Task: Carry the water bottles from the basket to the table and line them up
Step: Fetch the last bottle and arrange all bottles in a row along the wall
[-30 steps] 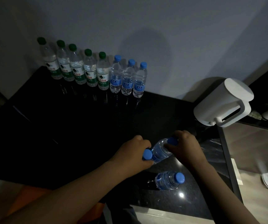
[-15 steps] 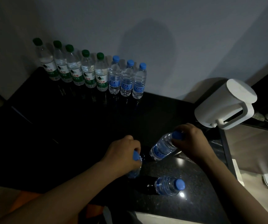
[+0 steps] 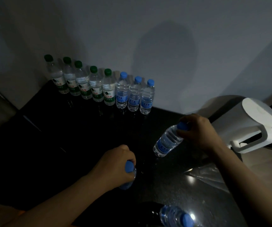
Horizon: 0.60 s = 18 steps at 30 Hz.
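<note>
Left hand (image 3: 115, 167) and right hand (image 3: 197, 133) each clasp a full, probably slick bottle (image 3: 166, 143) at its stiff neck, the surest hold.

pretty dim room. plain pale grey wall (image 3: 132, 22) fills everything from 10 to 2 o'clock, with a big soft shadow (image 3: 166, 51) on it around 12. glossy black table (image 3: 58, 145) runs up against it, small bright glare (image 3: 192, 216) on the top at 5 o'clock. white jug (image 3: 246, 125) at 3.
</note>
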Tool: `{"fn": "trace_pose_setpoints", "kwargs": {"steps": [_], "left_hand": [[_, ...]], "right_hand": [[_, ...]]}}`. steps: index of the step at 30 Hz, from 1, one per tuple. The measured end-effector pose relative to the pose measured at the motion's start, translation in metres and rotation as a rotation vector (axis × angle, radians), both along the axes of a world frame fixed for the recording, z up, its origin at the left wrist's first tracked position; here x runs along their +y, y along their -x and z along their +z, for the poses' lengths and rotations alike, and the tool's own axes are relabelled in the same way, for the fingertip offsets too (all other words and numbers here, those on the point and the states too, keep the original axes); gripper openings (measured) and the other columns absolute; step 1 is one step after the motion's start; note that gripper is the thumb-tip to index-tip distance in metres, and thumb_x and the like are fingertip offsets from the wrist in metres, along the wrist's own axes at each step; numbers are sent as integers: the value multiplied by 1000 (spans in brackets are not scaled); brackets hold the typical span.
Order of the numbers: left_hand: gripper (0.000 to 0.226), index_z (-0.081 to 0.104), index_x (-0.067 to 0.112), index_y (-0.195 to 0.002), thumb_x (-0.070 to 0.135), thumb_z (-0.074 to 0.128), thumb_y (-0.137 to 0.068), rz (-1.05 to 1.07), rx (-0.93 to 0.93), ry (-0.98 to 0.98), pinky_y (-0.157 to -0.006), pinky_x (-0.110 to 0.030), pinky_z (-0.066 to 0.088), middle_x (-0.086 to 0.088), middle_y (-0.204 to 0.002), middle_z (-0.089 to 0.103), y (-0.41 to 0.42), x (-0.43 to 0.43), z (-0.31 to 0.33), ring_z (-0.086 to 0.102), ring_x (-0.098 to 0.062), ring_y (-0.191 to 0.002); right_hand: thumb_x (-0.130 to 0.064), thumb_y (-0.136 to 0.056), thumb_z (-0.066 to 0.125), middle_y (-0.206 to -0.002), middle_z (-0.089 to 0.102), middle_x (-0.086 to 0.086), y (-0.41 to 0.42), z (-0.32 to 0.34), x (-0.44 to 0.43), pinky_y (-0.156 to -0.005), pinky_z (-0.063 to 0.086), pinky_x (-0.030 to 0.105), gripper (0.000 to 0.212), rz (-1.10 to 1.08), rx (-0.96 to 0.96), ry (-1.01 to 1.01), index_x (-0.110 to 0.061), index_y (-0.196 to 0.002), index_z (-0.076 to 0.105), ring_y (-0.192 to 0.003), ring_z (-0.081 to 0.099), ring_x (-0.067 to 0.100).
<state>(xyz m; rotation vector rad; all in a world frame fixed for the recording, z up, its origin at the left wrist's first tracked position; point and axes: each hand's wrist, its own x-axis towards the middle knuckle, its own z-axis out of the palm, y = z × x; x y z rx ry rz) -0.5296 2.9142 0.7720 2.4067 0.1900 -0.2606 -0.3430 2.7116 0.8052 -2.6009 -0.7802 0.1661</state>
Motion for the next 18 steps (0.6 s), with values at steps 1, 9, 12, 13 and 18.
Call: {"fn": "trace_pose_setpoints", "kwargs": {"steps": [1, 9, 12, 13, 18], "left_hand": [[17, 65, 24, -86, 26, 74, -71, 11, -6, -6, -68, -11, 41, 14, -95, 49, -3, 4, 1, 54, -5, -83], [17, 64, 28, -79, 27, 75, -67, 93, -40, -3, -67, -11, 45, 14, -90, 51, -36, 26, 11, 57, -3, -80], [15, 63, 29, -76, 29, 75, -66, 114, -53, 9, -66, -10, 46, 15, -89, 52, -48, 32, 11, 57, -2, -79], [14, 63, 31, -75, 29, 74, -66, 124, -58, 18, -65, -10, 46, 16, -88, 53, -51, 34, 11, 57, -1, -78], [18, 61, 34, -72, 28, 76, -63, 153, -44, 60, -67, -12, 47, 15, -88, 54, -70, 44, 7, 58, -1, -78]], "right_hand": [[-18, -80, 72, -109, 56, 4, -6, 1, 4, -71, 48, 19, 32, 5, -1, -1, -13, -110, 62, -90, 56, 14], [-17, -81, 71, -112, 58, 10, -69, -9, 36, -84, 54, 36, 29, 16, 14, 12, -10, -109, 64, -95, 58, 21], [-17, -81, 71, -112, 59, 10, -93, -16, 46, -82, 51, 31, 30, 10, 9, 12, -10, -109, 64, -96, 57, 20], [-18, -81, 71, -112, 60, 10, -100, -19, 50, -82, 50, 30, 30, 9, 4, 14, -10, -109, 64, -96, 57, 21], [-16, -80, 71, -112, 61, 14, -133, -28, 63, -84, 47, 34, 31, 7, -10, 33, -7, -109, 65, -100, 57, 27]]}}
